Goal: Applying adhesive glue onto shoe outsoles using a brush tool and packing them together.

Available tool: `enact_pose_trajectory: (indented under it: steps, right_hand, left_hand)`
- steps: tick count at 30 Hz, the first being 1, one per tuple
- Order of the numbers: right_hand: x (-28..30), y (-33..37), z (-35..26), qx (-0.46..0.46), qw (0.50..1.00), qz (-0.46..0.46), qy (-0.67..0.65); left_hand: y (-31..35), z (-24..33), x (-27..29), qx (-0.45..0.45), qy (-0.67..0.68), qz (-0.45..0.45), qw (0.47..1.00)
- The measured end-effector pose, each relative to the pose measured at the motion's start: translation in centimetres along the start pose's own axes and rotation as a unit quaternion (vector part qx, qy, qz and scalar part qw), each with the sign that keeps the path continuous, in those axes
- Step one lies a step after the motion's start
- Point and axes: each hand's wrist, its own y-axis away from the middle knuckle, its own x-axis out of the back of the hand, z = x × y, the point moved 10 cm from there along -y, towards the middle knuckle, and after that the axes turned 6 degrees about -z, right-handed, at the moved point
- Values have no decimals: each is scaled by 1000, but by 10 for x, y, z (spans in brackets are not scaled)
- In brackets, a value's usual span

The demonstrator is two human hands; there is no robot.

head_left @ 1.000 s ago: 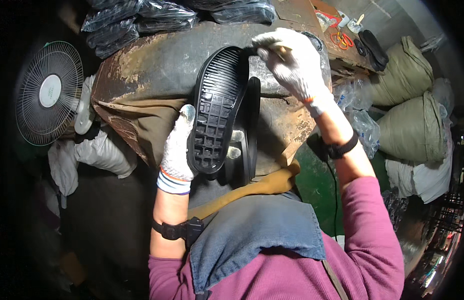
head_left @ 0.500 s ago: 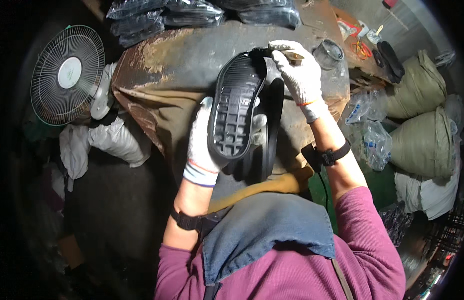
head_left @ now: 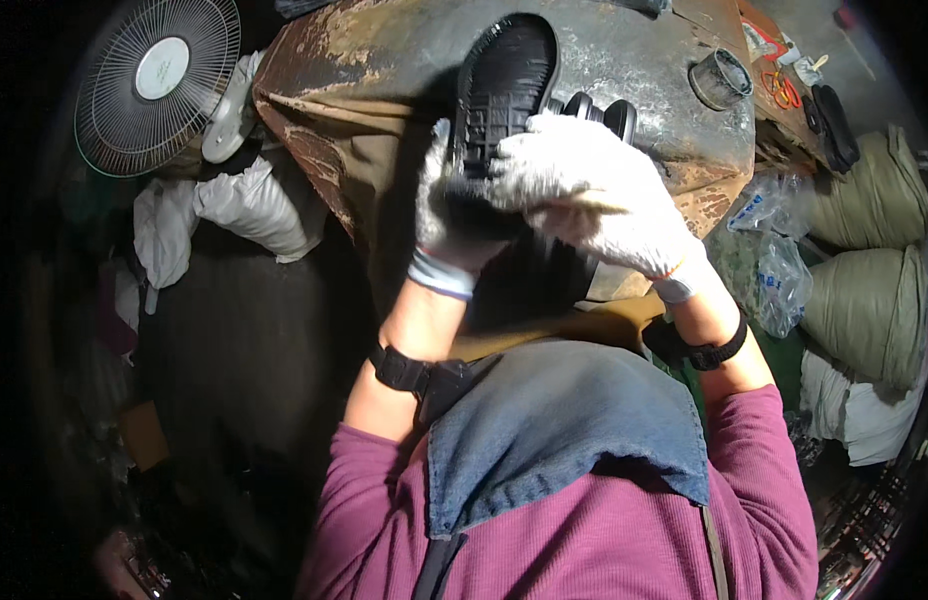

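Observation:
A black shoe sole (head_left: 506,75) with a grid-patterned face stands tilted over the work table, its rounded end pointing away from me. My left hand (head_left: 444,205), in a white knit glove, grips the sole's left side near its lower end. Across the lower part of the sole lies my right hand (head_left: 594,190), also gloved, with its fingers curled. Motion blurs its fingertips, and whatever they hold is hidden. Behind that hand, the rounded ends of more black soles (head_left: 620,118) show to the right of the held sole.
The worn table (head_left: 664,90) carries a grey tin can (head_left: 722,80) at the right. Orange-handled scissors (head_left: 781,88) and a dark sole-like piece (head_left: 834,128) lie beyond it. A fan (head_left: 164,70) stands at left; white sacks (head_left: 254,210) and green sacks (head_left: 864,300) flank the table.
My right hand has come down from the sole's far end to its lower part. The sole and my left hand have shifted away from me. The view has moved, too.

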Motion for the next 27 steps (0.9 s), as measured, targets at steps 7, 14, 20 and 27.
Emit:
enact_pose_trajectory:
  steps: [7, 14, 20, 27]
  right_hand:
    - [3, 32, 12, -78, 972, -21, -222]
    - [-36, 17, 28, -318, 841, 33, -437]
    - [1, 29, 66, -337, 909, 120, -212]
    - [2, 38, 113, -273, 926, 157, -210]
  left_hand:
    - [-3, 31, 27, -37, 525, -118, 842]
    - [8, 45, 42, -20, 367, -108, 923]
    - [72, 97, 13, -335, -519, 96, 780]
    - [138, 4, 29, 94, 368, 16, 925]
